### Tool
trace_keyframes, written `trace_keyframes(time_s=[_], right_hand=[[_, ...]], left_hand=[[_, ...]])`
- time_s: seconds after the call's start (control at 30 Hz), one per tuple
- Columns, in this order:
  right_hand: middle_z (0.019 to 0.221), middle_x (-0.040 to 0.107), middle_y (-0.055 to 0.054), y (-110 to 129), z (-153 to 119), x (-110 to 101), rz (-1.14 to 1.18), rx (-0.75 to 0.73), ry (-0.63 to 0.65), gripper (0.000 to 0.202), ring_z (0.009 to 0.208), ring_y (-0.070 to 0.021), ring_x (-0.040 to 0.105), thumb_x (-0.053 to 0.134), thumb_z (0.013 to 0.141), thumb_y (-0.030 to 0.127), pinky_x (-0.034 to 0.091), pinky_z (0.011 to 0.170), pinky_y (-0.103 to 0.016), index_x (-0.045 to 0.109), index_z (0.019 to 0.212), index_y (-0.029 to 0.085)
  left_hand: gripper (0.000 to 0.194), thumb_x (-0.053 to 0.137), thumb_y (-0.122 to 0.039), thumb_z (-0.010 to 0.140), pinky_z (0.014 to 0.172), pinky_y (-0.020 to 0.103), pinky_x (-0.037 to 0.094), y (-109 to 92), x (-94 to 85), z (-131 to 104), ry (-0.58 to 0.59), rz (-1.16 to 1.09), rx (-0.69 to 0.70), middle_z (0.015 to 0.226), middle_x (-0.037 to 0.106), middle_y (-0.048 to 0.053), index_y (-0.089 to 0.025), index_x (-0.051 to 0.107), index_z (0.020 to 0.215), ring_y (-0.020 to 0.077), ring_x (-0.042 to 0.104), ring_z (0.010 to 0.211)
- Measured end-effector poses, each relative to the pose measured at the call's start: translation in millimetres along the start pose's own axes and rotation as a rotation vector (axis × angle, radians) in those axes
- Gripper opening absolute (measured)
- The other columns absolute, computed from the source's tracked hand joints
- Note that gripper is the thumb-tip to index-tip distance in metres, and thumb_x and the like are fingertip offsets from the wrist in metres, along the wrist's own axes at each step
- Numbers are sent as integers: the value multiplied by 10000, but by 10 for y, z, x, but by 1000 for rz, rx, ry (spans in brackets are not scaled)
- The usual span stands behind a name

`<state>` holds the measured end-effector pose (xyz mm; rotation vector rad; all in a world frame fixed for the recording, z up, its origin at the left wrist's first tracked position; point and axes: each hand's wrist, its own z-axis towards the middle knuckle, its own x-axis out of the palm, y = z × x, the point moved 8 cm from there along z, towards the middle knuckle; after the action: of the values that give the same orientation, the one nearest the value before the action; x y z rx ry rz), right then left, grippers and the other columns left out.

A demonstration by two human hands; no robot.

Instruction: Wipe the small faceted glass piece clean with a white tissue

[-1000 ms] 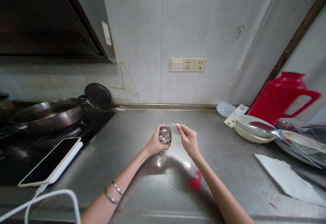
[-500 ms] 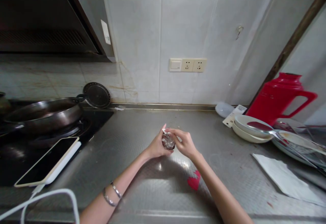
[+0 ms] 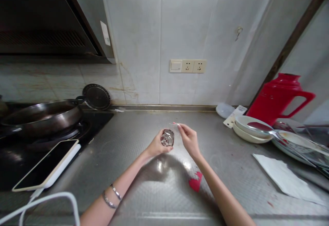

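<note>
My left hand (image 3: pixel 157 145) is wrapped round a small round item with a shiny, clear-and-brown top (image 3: pixel 167 138), above the middle of the metal counter. To its right, apart from it, my right hand (image 3: pixel 189 139) pinches a thin whitish strip (image 3: pixel 174 124) between thumb and fingers. The strip's far end is too fine to make out. A red torn-edged patch (image 3: pixel 195 181) lies on the counter below my right hand.
On the left are a pan (image 3: pixel 43 118) on the stove and a phone (image 3: pixel 47 166) with a white cable. At right stand a red thermos (image 3: pixel 277 99), stacked bowls (image 3: pixel 252 138), plates (image 3: pixel 300 147) and a white napkin (image 3: pixel 286 176). A metal counter (image 3: pixel 133 126) lies between.
My right hand has moved away from the round item to the right, with the thin strip in its fingers. The item's shiny top now shows more fully in my left hand.
</note>
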<state>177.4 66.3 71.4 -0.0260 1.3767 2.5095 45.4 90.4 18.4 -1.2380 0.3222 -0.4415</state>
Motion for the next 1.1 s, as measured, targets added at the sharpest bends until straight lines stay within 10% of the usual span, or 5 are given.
trace_keyframes(time_s=[0.13, 0.37, 0.83, 1.1], right_hand=[[910, 727, -66, -55, -21, 201, -11, 3, 217, 338, 857, -214, 659, 489, 878, 421, 506, 767, -308, 706, 981, 184], [1042, 705, -53, 163, -122, 197, -55, -160, 210, 270, 988, -221, 650, 470, 899, 352, 501, 846, -324, 694, 1004, 244], [904, 725, -58, -26, -26, 138, -17, -7, 139, 320, 786, -190, 657, 486, 883, 400, 500, 704, -275, 710, 954, 183], [999, 715, -55, 213, -157, 198, -98, -212, 219, 274, 911, -201, 668, 458, 904, 333, 507, 805, -301, 691, 1013, 238]], left_hand=[[668, 771, -203, 529, 659, 235, 437, 69, 108, -23, -10, -49, -49, 857, 569, 19, -132, 473, 1123, 113, 536, 710], [582, 771, -314, 558, 435, 189, 392, 70, 56, -22, -115, -85, -89, 757, 540, -6, -130, 483, 1029, 82, 483, 550], [696, 795, -239, 522, 722, 255, 442, 97, 66, -15, -71, -40, -27, 994, 569, 58, -150, 481, 1136, 149, 569, 815], [567, 790, -309, 552, 553, 206, 402, 158, 71, -23, -108, -64, -85, 791, 545, -7, -147, 485, 1002, 76, 501, 596]])
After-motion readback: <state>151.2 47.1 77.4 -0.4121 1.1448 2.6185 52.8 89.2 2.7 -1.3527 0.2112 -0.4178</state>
